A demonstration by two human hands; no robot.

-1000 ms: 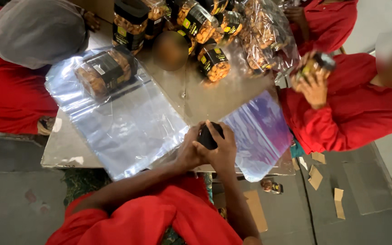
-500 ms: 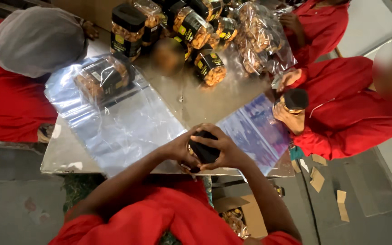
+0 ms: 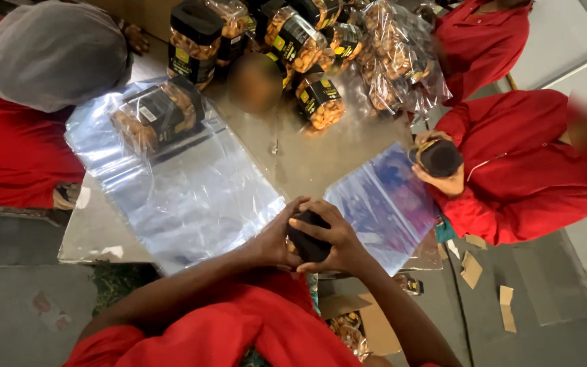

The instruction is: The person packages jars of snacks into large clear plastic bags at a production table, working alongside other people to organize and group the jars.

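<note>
Both hands wrapped around one black-lidded jar

The left hand (image 3: 276,238) and right hand (image 3: 334,238) clasp the black-lidded jar (image 3: 307,238) with curled fingers, forearms converging above the bench (image 3: 321,153) edge.

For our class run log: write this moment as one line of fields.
left hand: grips black-lidded jar | right hand: fingers over lid | beside: clear plastic sheets on metal table | far end: nut jars

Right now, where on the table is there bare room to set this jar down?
A bare metal strip of table lies between the left plastic sheet and the right plastic sheet. The far end is crowded with nut jars and bagged jars.
</note>
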